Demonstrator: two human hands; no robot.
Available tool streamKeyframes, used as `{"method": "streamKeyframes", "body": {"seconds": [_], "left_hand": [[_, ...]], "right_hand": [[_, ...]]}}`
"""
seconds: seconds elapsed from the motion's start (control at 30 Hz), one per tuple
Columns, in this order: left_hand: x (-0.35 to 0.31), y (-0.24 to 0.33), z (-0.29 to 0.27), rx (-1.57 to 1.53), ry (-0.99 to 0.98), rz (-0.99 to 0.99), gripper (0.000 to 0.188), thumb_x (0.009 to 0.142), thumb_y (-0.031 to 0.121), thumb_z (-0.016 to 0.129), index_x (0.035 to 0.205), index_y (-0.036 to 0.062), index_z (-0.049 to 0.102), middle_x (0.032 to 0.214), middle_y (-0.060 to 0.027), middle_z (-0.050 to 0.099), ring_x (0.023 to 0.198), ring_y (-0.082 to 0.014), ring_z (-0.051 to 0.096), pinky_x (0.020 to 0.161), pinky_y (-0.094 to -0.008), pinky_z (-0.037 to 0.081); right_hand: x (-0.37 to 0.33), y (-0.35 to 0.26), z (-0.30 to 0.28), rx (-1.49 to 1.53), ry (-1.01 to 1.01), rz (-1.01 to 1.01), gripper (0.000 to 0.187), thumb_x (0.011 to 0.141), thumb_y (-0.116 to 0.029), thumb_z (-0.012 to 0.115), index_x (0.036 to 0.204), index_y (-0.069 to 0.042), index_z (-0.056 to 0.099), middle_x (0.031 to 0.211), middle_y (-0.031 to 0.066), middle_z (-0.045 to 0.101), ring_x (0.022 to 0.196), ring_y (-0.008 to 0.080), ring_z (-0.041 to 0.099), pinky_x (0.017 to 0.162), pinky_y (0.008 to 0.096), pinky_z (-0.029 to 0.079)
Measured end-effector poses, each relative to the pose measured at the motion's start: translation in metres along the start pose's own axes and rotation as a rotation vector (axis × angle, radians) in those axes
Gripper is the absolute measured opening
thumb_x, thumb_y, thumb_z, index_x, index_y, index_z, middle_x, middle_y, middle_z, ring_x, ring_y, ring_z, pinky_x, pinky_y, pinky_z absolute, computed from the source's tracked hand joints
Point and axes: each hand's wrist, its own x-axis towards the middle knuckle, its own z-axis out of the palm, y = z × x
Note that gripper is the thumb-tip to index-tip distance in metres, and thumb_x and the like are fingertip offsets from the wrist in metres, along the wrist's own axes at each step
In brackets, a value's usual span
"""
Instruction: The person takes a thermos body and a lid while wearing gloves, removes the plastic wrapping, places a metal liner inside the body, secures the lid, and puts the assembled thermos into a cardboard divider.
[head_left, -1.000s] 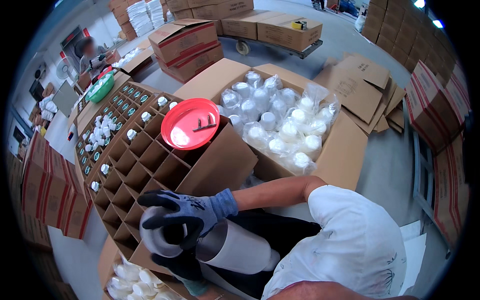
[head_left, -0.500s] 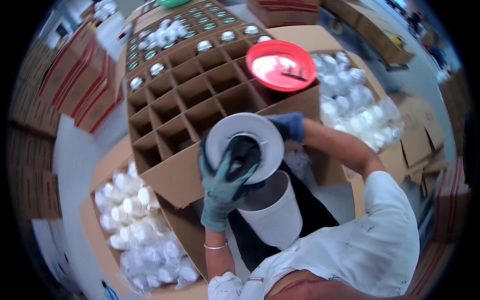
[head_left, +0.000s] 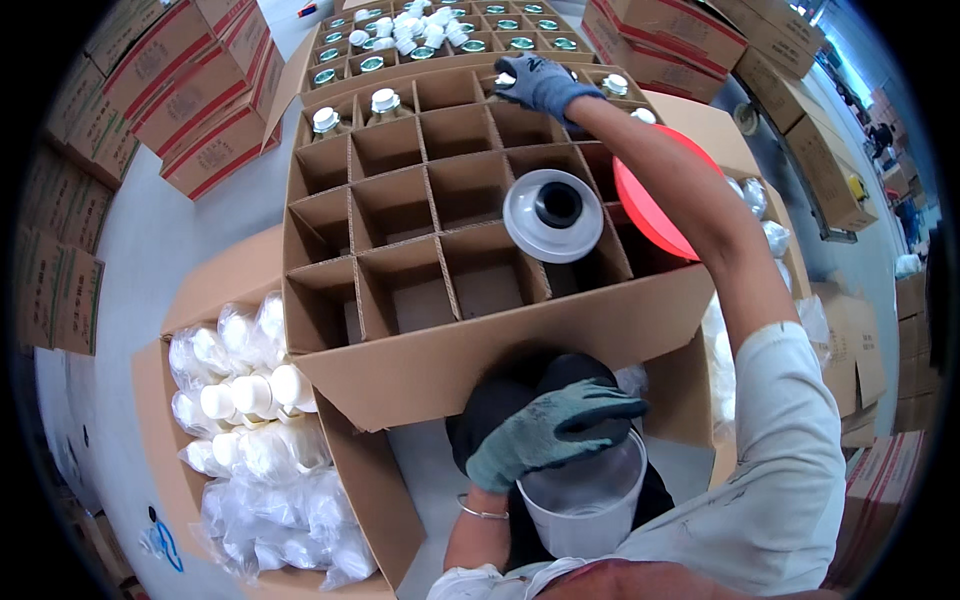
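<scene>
My left hand (head_left: 545, 432), in a grey-green glove, hovers over the mouth of a white tub (head_left: 590, 515) between my knees. Its fingers are stretched out, holding nothing. My right hand (head_left: 548, 88), in a blue-grey glove, reaches to the far row of a divided carton (head_left: 480, 325). Its fingers are closed around the white top of a bottle (head_left: 507, 79), most of which they hide. A round white lid-like disc (head_left: 530, 235) with a black ring in its centre lies on the dividers. Beyond my right forearm, a red basin (head_left: 640, 205) is partly covered.
White-capped bottles (head_left: 385, 102) stand in the carton's far row. Behind is another carton with green-topped items and a pile of white caps (head_left: 420, 30). An open box of bagged white bottles (head_left: 255, 430) is on the left, another on the right. Stacked cartons (head_left: 185, 90) stand farther left.
The disc has left my hands and rests on the carton dividers. My right hand has moved far forward to a bottle; my left has come down over the tub. The view has shifted.
</scene>
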Motion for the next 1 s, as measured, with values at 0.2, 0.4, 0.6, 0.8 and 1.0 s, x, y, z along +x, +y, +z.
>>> {"method": "streamKeyframes", "body": {"seconds": [0.2,0.4,0.6,0.8,1.0], "left_hand": [[0.001,-0.007,-0.018,-0.182,0.129,0.006,0.042,0.088,0.019,0.061,0.129,0.0119,0.057,0.125,-0.0106,0.059,0.115,-0.0283,0.053,0.104,-0.0360,0.036],[0.006,-0.007,-0.021,-0.103,0.139,0.038,0.044,0.088,0.019,0.062,0.131,0.0094,0.055,0.125,-0.0114,0.059,0.116,-0.0273,0.053,0.103,-0.0342,0.038],[0.002,-0.014,-0.008,-0.417,0.475,0.091,0.047,0.093,0.021,0.054,0.133,-0.0038,0.048,0.130,-0.0143,0.055,0.121,-0.0225,0.052,0.105,-0.0328,0.037],[0.016,0.000,-0.007,-0.221,0.939,0.372,0.063,0.089,0.005,0.057,0.146,0.0010,0.029,0.142,-0.0119,0.043,0.127,-0.0193,0.045,0.106,-0.0322,0.036],[0.012,0.068,0.028,0.097,0.952,0.497,0.094,0.074,-0.001,0.071,0.150,0.0067,0.015,0.152,-0.0097,0.025,0.137,-0.0222,0.030,0.111,-0.0367,0.031]], "right_hand": [[0.061,0.020,0.086,-0.003,-0.199,0.327,0.056,0.081,-0.046,0.062,0.127,-0.015,0.053,0.119,0.0191,0.061,0.111,0.0375,0.058,0.094,0.0468,0.046],[0.047,0.048,0.069,0.133,-0.083,0.202,0.049,0.080,-0.040,0.063,0.123,-0.018,0.053,0.111,0.0212,0.062,0.106,0.0410,0.059,0.087,0.0492,0.047],[-0.020,0.023,-0.068,0.278,0.392,-0.075,0.056,0.079,-0.032,0.074,0.129,-0.019,0.053,0.115,0.0184,0.058,0.104,0.0305,0.059,0.090,0.0385,0.048],[-0.178,-0.010,-0.182,1.339,0.318,0.191,0.037,0.087,-0.022,0.068,0.120,-0.008,0.057,0.091,0.0023,0.063,0.069,0.0039,0.051,0.058,0.0191,0.041],[-0.340,-0.047,-0.156,1.463,-0.079,0.117,0.014,0.095,-0.017,0.050,0.103,-0.012,0.060,0.090,-0.0014,0.058,0.070,0.0043,0.049,0.056,0.0214,0.042]]}}
